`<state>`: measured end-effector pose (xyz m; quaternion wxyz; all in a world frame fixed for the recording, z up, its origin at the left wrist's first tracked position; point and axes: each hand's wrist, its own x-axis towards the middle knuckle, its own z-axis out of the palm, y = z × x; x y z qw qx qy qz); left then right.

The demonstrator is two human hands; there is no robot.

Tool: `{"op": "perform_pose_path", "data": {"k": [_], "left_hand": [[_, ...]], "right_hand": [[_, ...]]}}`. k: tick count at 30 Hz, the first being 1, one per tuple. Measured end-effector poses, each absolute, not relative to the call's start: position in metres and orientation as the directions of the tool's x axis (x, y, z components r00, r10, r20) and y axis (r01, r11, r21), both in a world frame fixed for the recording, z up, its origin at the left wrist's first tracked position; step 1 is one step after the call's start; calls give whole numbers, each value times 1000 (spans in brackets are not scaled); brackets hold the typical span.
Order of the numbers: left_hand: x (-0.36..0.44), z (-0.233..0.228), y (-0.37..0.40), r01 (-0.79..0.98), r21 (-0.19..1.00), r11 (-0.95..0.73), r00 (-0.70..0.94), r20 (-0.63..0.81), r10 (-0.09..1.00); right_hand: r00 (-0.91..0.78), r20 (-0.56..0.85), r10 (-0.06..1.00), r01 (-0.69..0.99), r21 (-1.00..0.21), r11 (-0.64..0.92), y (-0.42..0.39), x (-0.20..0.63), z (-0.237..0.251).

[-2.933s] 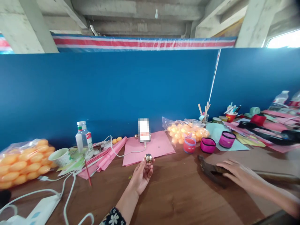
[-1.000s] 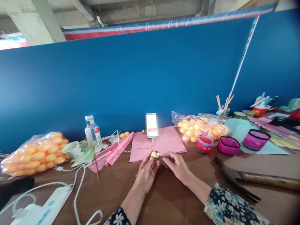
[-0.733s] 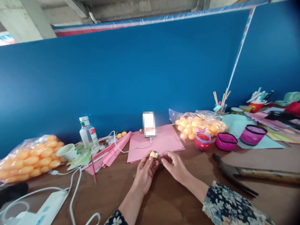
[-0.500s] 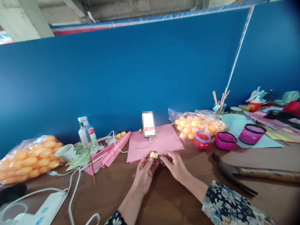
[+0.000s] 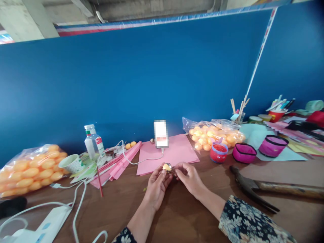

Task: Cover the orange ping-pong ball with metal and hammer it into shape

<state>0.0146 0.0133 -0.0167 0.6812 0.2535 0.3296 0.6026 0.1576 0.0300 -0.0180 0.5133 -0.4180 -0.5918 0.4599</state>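
Observation:
Between my hands is a small ball (image 5: 167,167), pale orange on its face with a shiny metallic covering round its edge. My left hand (image 5: 156,185) grips it from the left, thumb in front and fingers behind and under it. On the other side my right hand (image 5: 188,177) has thumb and forefinger pinched together close to the ball's right edge. What those fingertips hold is too small to make out. Just beyond the ball lie pink paper sheets (image 5: 182,153), with a phone (image 5: 161,134) propped at their back on a white cable.
Bags of orange balls stand left (image 5: 30,172) and right (image 5: 215,133). A claw hammer (image 5: 288,189) lies at right, near a red cup (image 5: 218,153) and magenta fabric containers (image 5: 244,153). At left are a glass bottle (image 5: 94,143), a paper cup (image 5: 72,163) and a power strip (image 5: 53,224).
The right hand's fingers have shifted slightly beside the ball, still pinched. My left hand keeps the ball in nearly the same place. The view has moved a little.

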Motion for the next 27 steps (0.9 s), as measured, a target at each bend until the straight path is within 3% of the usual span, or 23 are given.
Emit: {"op": "perform_pose_path", "data": {"k": [13,18,27], "left_hand": [[14,-15,14,-665,733,139,31,-160,987],[14,-16,13,-654,742,148,37,-164,986],[18,-10,9,-600,787,144,67,-129,989]], "right_hand": [[-145,186,972,-92,-980,174,29,157,-17],[-133,169,976,-62,-985,163,27,158,-11],[-224,84,971,-225,-974,32,26,158,-6]]}}
